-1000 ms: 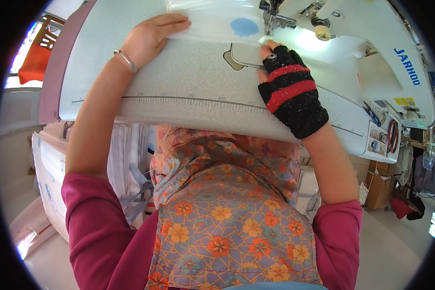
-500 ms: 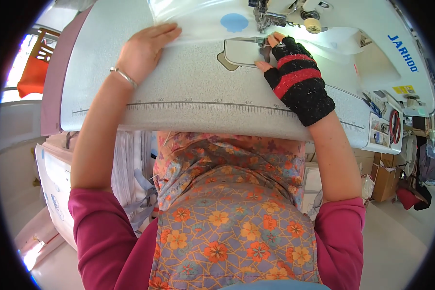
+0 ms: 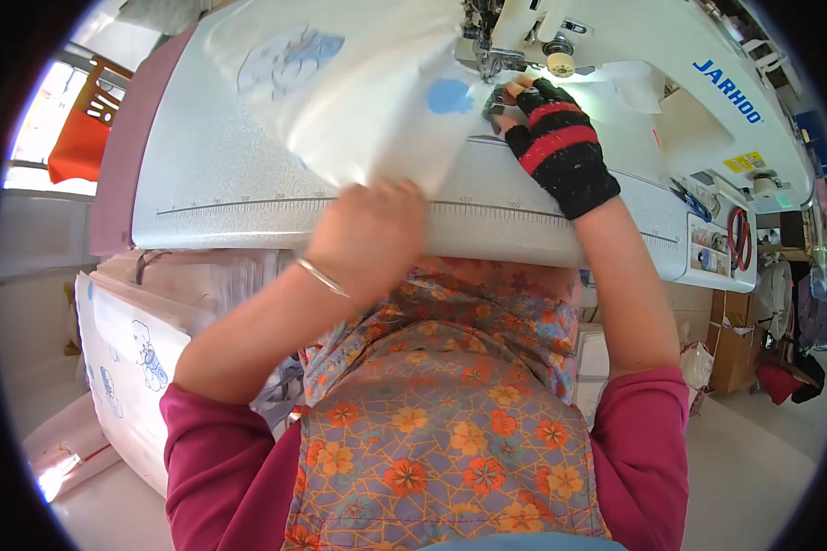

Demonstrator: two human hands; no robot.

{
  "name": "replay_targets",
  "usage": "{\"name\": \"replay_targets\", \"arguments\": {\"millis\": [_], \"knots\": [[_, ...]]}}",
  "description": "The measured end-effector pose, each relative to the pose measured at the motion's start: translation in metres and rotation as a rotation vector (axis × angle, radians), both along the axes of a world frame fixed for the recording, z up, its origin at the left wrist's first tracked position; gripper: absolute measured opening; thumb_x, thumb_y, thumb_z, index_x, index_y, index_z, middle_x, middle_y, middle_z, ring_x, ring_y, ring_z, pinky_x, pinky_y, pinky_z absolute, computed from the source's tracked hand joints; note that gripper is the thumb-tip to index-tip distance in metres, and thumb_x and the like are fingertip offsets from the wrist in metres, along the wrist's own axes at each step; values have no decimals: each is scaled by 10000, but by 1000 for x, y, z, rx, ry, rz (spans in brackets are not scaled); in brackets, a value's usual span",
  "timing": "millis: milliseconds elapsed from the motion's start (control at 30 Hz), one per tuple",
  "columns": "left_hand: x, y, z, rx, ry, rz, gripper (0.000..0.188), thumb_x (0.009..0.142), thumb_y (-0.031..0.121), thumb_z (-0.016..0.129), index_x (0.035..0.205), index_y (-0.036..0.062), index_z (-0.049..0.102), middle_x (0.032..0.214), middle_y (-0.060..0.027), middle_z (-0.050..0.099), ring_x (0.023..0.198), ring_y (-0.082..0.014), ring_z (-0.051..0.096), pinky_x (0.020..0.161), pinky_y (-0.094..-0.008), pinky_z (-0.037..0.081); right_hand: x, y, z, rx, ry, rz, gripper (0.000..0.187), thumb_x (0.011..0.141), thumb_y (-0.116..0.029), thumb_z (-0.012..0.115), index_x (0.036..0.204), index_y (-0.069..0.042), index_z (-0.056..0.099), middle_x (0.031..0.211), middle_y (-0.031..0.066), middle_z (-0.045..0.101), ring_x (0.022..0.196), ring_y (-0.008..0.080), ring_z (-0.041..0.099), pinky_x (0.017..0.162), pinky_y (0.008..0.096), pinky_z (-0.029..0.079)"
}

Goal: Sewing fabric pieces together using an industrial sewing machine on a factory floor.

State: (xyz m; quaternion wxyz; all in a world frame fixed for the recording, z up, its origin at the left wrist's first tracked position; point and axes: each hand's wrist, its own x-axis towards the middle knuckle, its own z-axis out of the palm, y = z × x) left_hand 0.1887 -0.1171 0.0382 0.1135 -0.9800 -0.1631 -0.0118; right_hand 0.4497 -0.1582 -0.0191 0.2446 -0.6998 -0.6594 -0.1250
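A sheet of white fabric with blue printed figures lies over the sewing machine bed, one corner drawn toward me. My left hand, with a bangle at the wrist, is blurred but closed on the fabric's near edge, over the front of the bed. My right hand wears a black fingerless glove with red stripes. Its thumb and fingertips close around a small dark metal part, just below the needle and presser foot area. The fabric's edge passes close to those fingertips; whether they touch it I cannot tell.
The white machine arm reaches in from the right. Blue-handled snips and a red ring-shaped coil sit at the bed's right end. Printed white fabric is piled below left. A cardboard box stands right.
My left hand has moved from flat on the bed toward me and right, pulling the fabric's edge forward over the metal plate. My right hand stays beside the needle, shifted only slightly.
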Motion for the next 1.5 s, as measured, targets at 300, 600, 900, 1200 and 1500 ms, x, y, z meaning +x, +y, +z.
{"name": "replay_targets", "arguments": {"millis": [300,600,900,1200,1500], "knots": [[61,69,7,-383,-436,-310,255,849,312,553,1002,137,657,1028,-78,646,960,-319,612,785,-422,482,-48,-37,12,-129,2,238,498,679,25,520,1159,-92,582,1226,163,551,1114,348,532,974,412,428],[-10,65,-39,-141,-270,427,753,872,545,504,1435,79,324,1436,-282,317,1356,-408,284,1057,-590,228,-58,-57,3,-56,-7,281,417,704,23,519,1097,-86,609,1207,155,556,1132,349,522,968,421,436],[60,52,-32,-232,-351,-102,445,889,246,543,1286,50,511,1384,-117,449,1316,-279,380,1072,-524,287,-84,-85,15,39,46,310,312,686,-8,574,989,-62,624,994,119,618,850,315,595,714,411,508],[63,48,-46,-193,-411,-151,384,883,196,539,1246,74,543,1313,-101,506,1244,-260,456,1055,-470,340,-78,-73,17,22,-6,231,342,695,-2,579,1032,-51,607,995,129,617,877,329,594,760,423,503],[56,69,-40,-184,-461,-366,299,780,87,538,1061,70,637,1152,-61,612,1085,-243,580,968,-367,445,-54,-35,7,-60,-78,159,302,786,-61,592,1087,-51,612,1076,139,614,966,316,590,845,412,486]]}}
